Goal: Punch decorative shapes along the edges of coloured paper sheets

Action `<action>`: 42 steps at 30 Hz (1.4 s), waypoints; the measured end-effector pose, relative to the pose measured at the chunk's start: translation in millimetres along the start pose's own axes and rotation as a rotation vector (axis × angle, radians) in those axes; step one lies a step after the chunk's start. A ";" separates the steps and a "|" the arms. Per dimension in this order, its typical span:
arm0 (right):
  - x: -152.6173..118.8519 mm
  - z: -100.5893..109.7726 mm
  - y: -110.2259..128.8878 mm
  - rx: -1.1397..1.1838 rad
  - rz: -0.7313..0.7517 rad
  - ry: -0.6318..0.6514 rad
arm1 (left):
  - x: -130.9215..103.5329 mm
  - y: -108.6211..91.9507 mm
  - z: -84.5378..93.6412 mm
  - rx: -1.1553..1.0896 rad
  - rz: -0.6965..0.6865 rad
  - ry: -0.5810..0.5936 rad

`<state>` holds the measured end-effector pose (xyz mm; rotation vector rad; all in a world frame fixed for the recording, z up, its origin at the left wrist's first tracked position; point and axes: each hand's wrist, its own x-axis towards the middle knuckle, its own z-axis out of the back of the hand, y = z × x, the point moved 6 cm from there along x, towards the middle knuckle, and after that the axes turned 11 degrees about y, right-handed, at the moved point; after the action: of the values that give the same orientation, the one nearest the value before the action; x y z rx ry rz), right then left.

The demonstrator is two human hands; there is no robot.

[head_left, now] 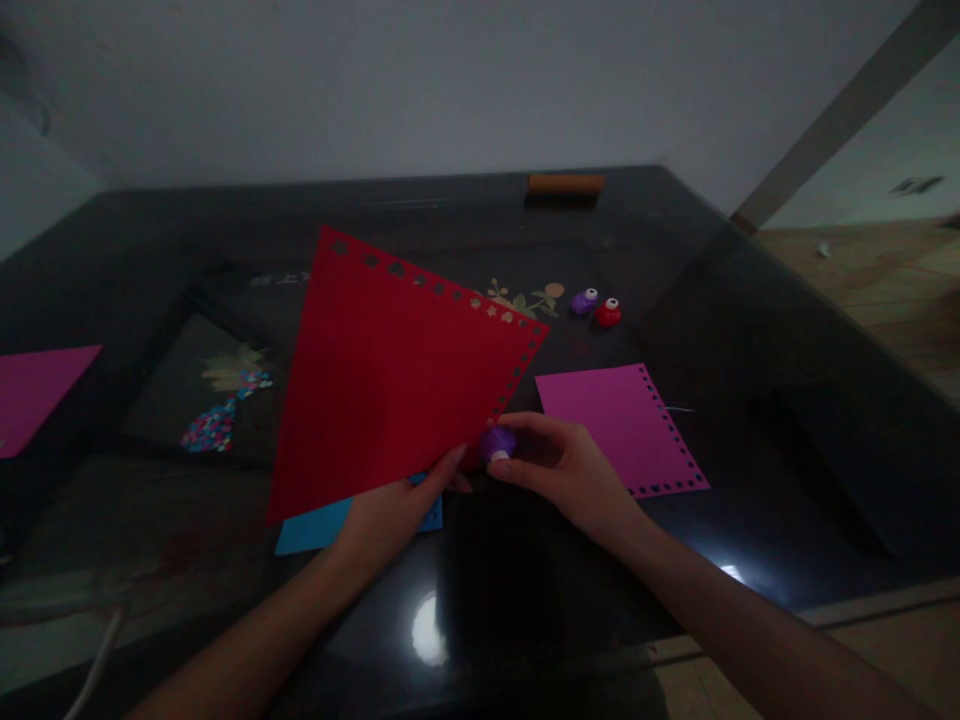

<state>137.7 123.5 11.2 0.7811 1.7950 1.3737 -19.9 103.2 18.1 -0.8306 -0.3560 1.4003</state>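
Observation:
A large red sheet with shapes punched along its upper and right edges is raised over the dark table, tilted. My left hand grips its lower edge, thumb on top. A purple punch with a white part sits at the sheet's lower right corner, pinched between the thumb and fingers of my right hand. Below the red sheet, partly covered by it and my left hand, lies a blue sheet. Beside my right hand lies a pink sheet with holes along two edges.
Another purple punch and a red punch stand on the glossy table. A brown roll lies at the back edge. On the left are a pile of colourful bits and another pink sheet.

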 end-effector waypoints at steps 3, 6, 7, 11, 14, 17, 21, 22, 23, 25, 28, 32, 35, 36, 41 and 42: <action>-0.3 2.7 2.4 -0.029 -0.013 0.002 | -0.5 0.8 4.1 -0.013 0.007 -0.040; -1.1 7.1 5.7 -0.048 -0.025 -0.001 | -0.3 0.2 10.9 -0.008 0.006 -0.094; -1.2 8.9 6.4 -0.040 -0.026 -0.004 | 0.0 -0.3 12.6 -0.006 0.006 -0.101; -0.1 14.6 6.3 0.065 -0.006 -0.004 | 0.8 -4.3 15.1 -0.017 -0.021 -0.093; 1.7 17.1 4.2 0.164 0.018 -0.002 | 0.5 -6.3 14.0 -0.029 -0.026 -0.081; 3.3 16.6 1.6 0.251 0.026 0.023 | 0.3 -5.5 12.1 -0.039 -0.003 -0.066; 4.3 15.8 -1.9 0.280 -0.005 0.040 | 0.6 -3.8 12.3 -0.050 -0.006 -0.078; 4.3 15.9 -2.3 0.265 -0.014 0.038 | 0.7 -3.3 12.2 -0.047 -0.010 -0.075; 4.2 16.0 -2.4 0.242 -0.021 0.038 | 0.8 -3.0 11.9 -0.040 -0.015 -0.070; 3.6 16.1 -0.7 0.172 -0.020 0.041 | 0.8 -2.4 11.6 -0.021 -0.021 -0.065; 1.6 16.2 8.1 -0.068 0.025 0.037 | -0.1 -1.4 11.7 -0.019 -0.021 -0.075; -1.4 11.8 22.6 -0.553 0.105 0.044 | -0.9 2.9 10.5 -0.024 -0.003 -0.063; -1.2 8.0 22.8 -0.689 0.098 0.102 | -0.8 5.6 10.8 -0.011 0.011 -0.070; -1.0 7.9 22.5 -0.696 0.096 0.108 | -0.6 5.4 11.0 -0.014 0.010 -0.071; -1.2 9.4 23.3 -0.696 0.086 0.099 | 0.8 -1.3 11.4 -0.061 -0.012 -0.066; -1.2 9.4 23.3 -0.696 0.081 0.103 | 0.9 -2.3 11.7 -0.060 -0.016 -0.070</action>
<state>146.9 133.1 32.5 0.4091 1.2174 1.9540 -25.9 107.7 27.3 -0.8276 -0.4599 1.4119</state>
